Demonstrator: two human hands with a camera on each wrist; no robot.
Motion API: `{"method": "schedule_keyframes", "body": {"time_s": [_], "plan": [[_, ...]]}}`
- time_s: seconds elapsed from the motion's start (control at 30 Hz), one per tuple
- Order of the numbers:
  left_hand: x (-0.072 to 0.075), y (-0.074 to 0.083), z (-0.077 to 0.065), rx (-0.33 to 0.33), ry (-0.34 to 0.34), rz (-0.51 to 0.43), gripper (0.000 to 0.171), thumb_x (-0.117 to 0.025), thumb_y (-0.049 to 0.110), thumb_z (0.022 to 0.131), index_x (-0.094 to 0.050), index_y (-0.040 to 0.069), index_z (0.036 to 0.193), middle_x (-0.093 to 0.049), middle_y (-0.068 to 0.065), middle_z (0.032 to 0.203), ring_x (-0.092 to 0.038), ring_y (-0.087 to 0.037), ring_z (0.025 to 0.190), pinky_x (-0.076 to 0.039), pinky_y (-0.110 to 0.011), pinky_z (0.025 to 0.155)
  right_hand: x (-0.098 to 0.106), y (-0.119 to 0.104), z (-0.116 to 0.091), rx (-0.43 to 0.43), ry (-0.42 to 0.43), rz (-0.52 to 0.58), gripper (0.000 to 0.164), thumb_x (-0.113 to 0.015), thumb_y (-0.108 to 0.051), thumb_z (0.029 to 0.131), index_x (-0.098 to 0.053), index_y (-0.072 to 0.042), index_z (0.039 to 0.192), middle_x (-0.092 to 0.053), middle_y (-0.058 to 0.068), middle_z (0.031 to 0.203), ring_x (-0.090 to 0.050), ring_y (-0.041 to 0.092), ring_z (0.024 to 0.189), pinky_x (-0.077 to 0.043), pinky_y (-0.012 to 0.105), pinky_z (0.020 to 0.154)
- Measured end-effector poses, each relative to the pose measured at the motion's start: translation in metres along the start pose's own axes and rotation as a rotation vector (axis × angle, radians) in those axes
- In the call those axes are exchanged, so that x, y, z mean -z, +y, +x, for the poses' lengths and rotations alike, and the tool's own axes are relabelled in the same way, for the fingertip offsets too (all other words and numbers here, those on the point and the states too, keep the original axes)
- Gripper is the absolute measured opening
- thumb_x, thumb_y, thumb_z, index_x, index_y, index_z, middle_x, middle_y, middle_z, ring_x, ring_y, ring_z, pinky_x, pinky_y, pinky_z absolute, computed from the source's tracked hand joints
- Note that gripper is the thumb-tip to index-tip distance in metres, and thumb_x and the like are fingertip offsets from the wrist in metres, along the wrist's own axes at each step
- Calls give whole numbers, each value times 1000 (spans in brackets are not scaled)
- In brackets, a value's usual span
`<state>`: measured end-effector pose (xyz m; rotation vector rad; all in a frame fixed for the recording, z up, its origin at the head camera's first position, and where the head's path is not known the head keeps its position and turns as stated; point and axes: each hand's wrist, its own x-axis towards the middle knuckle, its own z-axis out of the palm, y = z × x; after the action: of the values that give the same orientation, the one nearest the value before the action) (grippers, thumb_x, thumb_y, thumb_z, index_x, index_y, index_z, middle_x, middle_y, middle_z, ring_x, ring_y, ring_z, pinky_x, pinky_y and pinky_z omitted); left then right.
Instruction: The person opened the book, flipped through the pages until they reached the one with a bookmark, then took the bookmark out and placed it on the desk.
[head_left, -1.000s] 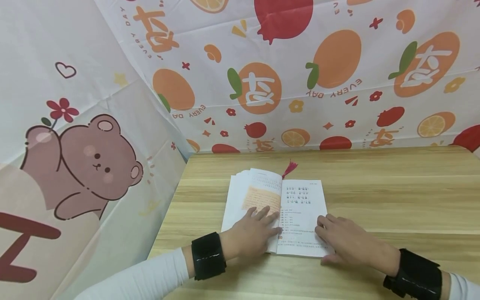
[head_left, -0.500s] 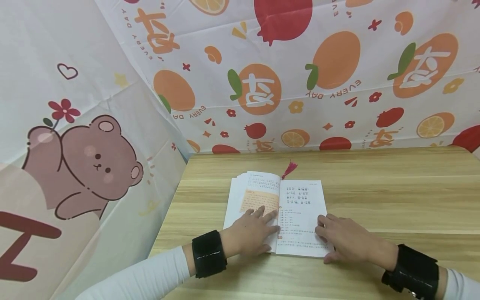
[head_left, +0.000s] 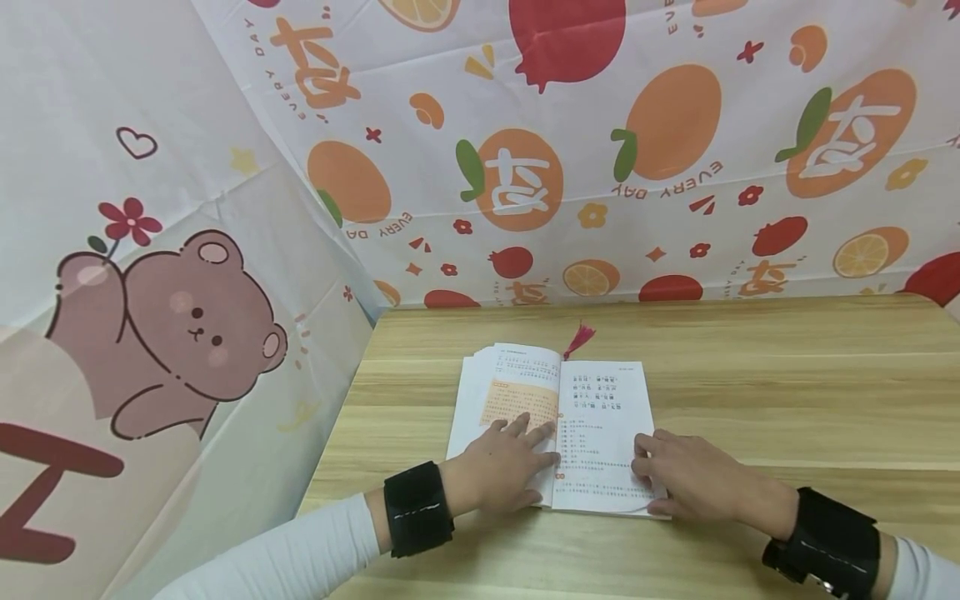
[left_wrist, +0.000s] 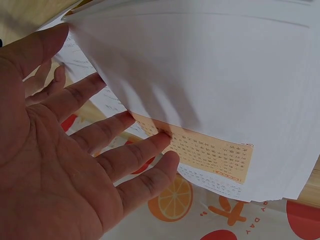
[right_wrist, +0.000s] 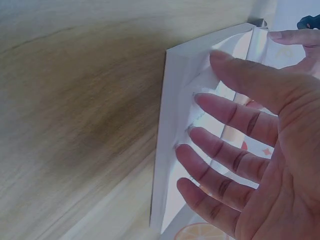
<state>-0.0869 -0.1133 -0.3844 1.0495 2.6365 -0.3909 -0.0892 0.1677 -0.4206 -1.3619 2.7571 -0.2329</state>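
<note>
An open book (head_left: 603,433) with printed pages lies on the wooden table, a pink tassel (head_left: 580,337) showing at its top. The left hand (head_left: 498,467) rests on the left page with fingers spread, below an orange text box (left_wrist: 210,150). In the left wrist view, its thumb reaches the lower edge of that page. At the lower right corner of the book is the right hand (head_left: 697,479), bent fingertips on the right page and thumb at the page edge. The page corner (right_wrist: 205,77) bows up slightly beside that thumb in the right wrist view.
The wooden table (head_left: 787,375) extends to both sides of the book. A fruit-print cloth (head_left: 585,183) hangs behind it, and a bear-print cloth (head_left: 202,317) hangs on the left. Black bands (head_left: 418,508) wrap both wrists.
The left page has settled flatter and the left hand has shifted slightly with it. The right thumb has moved in to the lower right corner, where the page edge now curls up.
</note>
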Motion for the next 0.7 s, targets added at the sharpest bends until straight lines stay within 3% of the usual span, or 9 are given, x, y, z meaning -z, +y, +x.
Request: {"method": "schedule_keyframes", "body": {"time_s": [0.17,0.5,0.7], "plan": [[-1,0,0,-1,4,1,55,-66,51,93,-55,36,144,-38,1,160,-39,-32,145,-40,-50,111,0,-2,1,51,51,-60,22,-83,-12,73,-62,-19,77,-47,-9,85,-41,8,72,-40,24,59],[0,0,0,-8,-1,8,56,-65,51,93,-54,36,145,-37,1,161,-38,-31,146,-40,-49,112,1,-7,1,16,47,-67,18,-78,-8,80,-64,-15,87,-51,-9,79,-40,6,66,-37,23,56],[-3,-1,3,-111,49,27,53,-62,47,96,-57,23,143,-43,1,157,-36,-19,147,-39,-40,114,3,-8,3,10,57,-37,20,-77,-5,81,-61,-15,88,-49,-11,74,-38,4,63,-35,22,56]]}}
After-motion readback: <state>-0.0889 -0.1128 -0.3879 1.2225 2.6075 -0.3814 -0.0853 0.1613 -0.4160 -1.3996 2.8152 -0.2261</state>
